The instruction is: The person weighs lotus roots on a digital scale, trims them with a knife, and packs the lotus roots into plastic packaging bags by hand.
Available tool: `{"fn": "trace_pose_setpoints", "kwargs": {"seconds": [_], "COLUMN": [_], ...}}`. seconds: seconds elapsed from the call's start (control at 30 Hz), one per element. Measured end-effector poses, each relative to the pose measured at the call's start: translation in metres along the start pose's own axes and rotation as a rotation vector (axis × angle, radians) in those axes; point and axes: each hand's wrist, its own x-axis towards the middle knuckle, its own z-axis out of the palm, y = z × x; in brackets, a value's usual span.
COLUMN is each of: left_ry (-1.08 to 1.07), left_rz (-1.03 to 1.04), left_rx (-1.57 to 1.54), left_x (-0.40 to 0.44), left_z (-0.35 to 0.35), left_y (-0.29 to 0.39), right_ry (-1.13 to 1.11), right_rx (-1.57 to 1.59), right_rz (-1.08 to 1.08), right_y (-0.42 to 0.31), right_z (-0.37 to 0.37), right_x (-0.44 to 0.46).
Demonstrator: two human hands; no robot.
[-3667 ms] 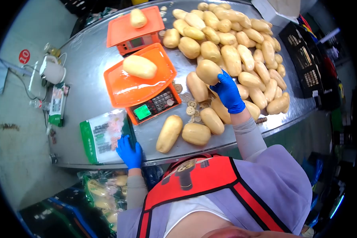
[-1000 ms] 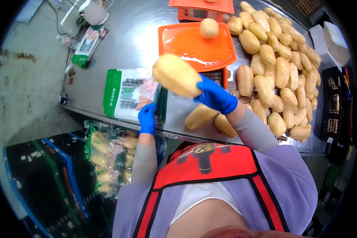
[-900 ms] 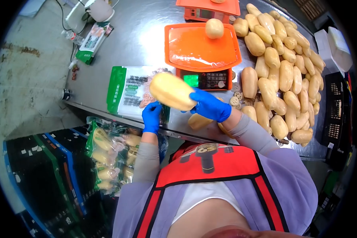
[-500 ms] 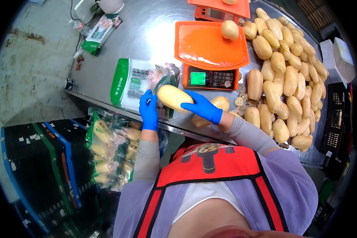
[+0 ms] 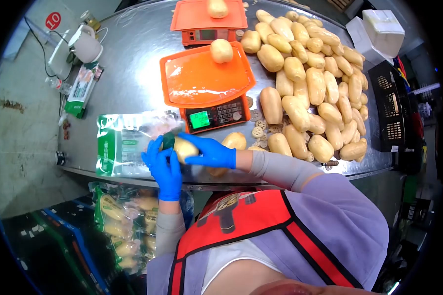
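Observation:
Near the table's front edge, my right hand point(image 5: 209, 151), in a blue glove, grips a peeled lotus root piece point(image 5: 184, 149) from its right side. The piece's left end sits at the mouth of a green and clear printed bag point(image 5: 128, 145) that lies flat on the table. My left hand point(image 5: 163, 166), also gloved in blue, is closed at the bag's opening, its fingers round the edge. Behind the bag, an orange scale point(image 5: 202, 81) with a lit green display carries one root piece point(image 5: 221, 51).
A second orange scale point(image 5: 206, 17) stands behind. Many root pieces point(image 5: 315, 84) are heaped on the metal table point(image 5: 128, 73) at right. Filled bags point(image 5: 125, 226) lie below the front edge. A kettle point(image 5: 85, 44), a black crate point(image 5: 389, 105) and white foam boxes point(image 5: 383, 32) stand around.
The root piece has come down and left from above the table to the bag's mouth, held in my right hand. My left hand has lifted the bag's edge. The view has shifted.

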Motion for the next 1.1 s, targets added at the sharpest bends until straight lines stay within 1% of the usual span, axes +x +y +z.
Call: {"fn": "trace_pose_setpoints", "kwargs": {"seconds": [0.17, 0.2, 0.23, 0.3, 0.33, 0.37, 0.4, 0.43, 0.47, 0.5, 0.57, 0.6, 0.63, 0.67, 0.7, 0.77, 0.8, 0.87, 0.9, 0.97, 1.0, 1.03, 1.1], "left_ry": [-0.023, -0.050, -0.079, -0.062, -0.060, -0.058, -0.039, -0.037, -0.083, -0.128, -0.131, -0.113, -0.093, -0.062, -0.056, 0.355, 0.358, 0.667, 0.671, 0.290, 0.219, 0.193, 0.179], "left_rz": [0.018, 0.023, 0.028, 0.028, 0.018, 0.007, -0.015, -0.016, 0.026, 0.069, 0.086, 0.091, 0.094, 0.062, 0.058, -0.293, -0.297, -0.632, -0.636, -1.112, -1.093, -1.094, -1.070], "left_rx": [-0.057, -0.063, -0.067, -0.124, -0.139, -0.154, -0.236, -0.235, -0.172, -0.109, -0.090, -0.142, -0.197, -0.281, -0.279, -0.251, -0.247, -0.300, -0.298, -1.103, -1.199, -1.249, -1.151], "left_x": [-0.007, -0.010, -0.012, -0.016, -0.019, -0.022, -0.024, -0.025, -0.025, -0.025, -0.023, -0.021, -0.020, -0.021, -0.022, -0.025, -0.026, -0.029, -0.034, -0.047, -0.051, -0.057, -0.059], "left_z": [0.007, 0.007, 0.006, 0.009, 0.012, 0.014, 0.018, 0.018, 0.017, 0.016, 0.016, 0.015, 0.016, 0.015, 0.013, 0.007, 0.004, 0.000, 0.000, 0.002, 0.011, 0.016, 0.017], "left_y": [-0.004, -0.002, 0.001, 0.010, 0.012, 0.013, 0.010, 0.011, 0.016, 0.020, 0.023, 0.020, 0.016, 0.008, 0.003, -0.005, -0.015, -0.039, -0.046, -0.061, -0.062, -0.061, -0.072], "right_ry": [-0.255, -0.195, -0.195, -0.019, 0.066, 0.065, 0.060, 0.053, 0.062, 0.060, -0.200, -0.147, -0.152, -0.128, -0.091, -0.035, -0.024, -0.005, 0.002, 0.005, 0.004, 0.006, -0.021], "right_rx": [-0.508, -0.251, -0.251, 1.166, 1.400, 1.398, 1.219, 1.039, 0.791, 0.789, 0.309, 0.674, 0.670, 0.654, 0.624, 0.584, 0.571, 0.543, 0.528, 0.502, 0.495, 0.478, 0.438], "right_rz": [-0.122, 0.024, 0.025, 0.483, 0.525, 0.525, 0.485, 0.443, 0.285, 0.285, 0.124, 0.163, 0.162, 0.190, 0.228, 0.288, 0.310, 0.349, 0.367, 0.407, 0.422, 0.438, 0.473], "right_y": [-0.009, -0.003, -0.001, -0.007, -0.002, 0.004, 0.012, 0.023, 0.038, 0.061, 0.097, 0.069, 0.046, 0.039, 0.041, 0.044, 0.045, 0.047, 0.047, 0.049, 0.050, 0.051, 0.049], "right_z": [-0.005, 0.000, 0.006, 0.020, 0.027, 0.029, 0.029, 0.030, 0.031, 0.026, 0.017, 0.026, 0.034, 0.039, 0.043, 0.048, 0.048, 0.050, 0.050, 0.056, 0.056, 0.058, 0.056], "right_x": [-0.007, -0.006, -0.008, -0.006, 0.002, 0.006, 0.009, 0.014, 0.018, 0.022, 0.031, 0.034, 0.037, 0.039, 0.042, 0.047, 0.047, 0.047, 0.047, 0.049, 0.049, 0.049, 0.051]}}
